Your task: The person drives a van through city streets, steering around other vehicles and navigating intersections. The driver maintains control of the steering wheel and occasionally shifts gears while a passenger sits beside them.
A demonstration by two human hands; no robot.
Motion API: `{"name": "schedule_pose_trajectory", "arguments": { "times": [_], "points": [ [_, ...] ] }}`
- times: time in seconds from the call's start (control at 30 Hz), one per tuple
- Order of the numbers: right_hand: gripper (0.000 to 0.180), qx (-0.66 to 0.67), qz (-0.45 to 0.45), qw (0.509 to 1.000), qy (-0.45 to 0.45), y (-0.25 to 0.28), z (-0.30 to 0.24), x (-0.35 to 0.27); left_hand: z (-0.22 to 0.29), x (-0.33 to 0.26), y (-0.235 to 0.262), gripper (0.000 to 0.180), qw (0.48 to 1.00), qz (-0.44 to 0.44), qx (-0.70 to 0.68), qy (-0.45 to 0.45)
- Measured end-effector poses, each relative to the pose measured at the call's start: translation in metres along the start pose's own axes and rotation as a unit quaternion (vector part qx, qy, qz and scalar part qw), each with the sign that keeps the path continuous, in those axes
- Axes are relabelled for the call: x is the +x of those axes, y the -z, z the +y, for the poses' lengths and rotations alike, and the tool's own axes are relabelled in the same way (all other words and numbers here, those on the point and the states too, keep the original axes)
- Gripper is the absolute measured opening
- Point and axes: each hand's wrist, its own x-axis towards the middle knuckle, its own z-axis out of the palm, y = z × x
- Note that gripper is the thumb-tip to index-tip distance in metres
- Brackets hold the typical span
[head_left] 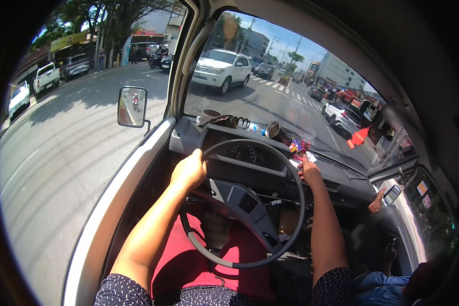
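Note:
The dark grey steering wheel stands tilted in front of me, over my red-clad legs. My left hand is closed round the upper left of its rim, with the arm nearly straight. On the upper right of the rim, my right hand has its fingers curled at the wheel, one finger pointing up. Just past that hand, a small blue and red packet lies on the dashboard. The instrument panel shows through the top of the wheel.
A can, a clear bottle and a black coiled cord lie along the dashboard. Outside the windscreen are a white SUV at left and a white car at right. A side mirror shows a motorcycle. Another person's hand is at right.

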Motion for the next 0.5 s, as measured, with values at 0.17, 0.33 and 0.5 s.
{"name": "schedule_pose_trajectory", "arguments": {
  "times": [0.17,0.33,0.5],
  "points": [
    [0.087,-0.167,-0.159,0.97,0.075,-0.05,-0.13,0.03,-0.005,-0.016,0.0,0.026,0.999,0.026,-0.039,-0.003],
    [0.088,-0.306,-0.124,0.925,0.186,-0.119,-0.206,-0.002,-0.009,-0.052,-0.002,0.026,0.996,0.05,-0.071,0.013],
    [0.082,-0.352,-0.167,0.898,0.206,-0.135,-0.238,-0.046,-0.016,-0.105,-0.006,0.029,0.978,0.06,-0.193,0.048]
  ]
}}
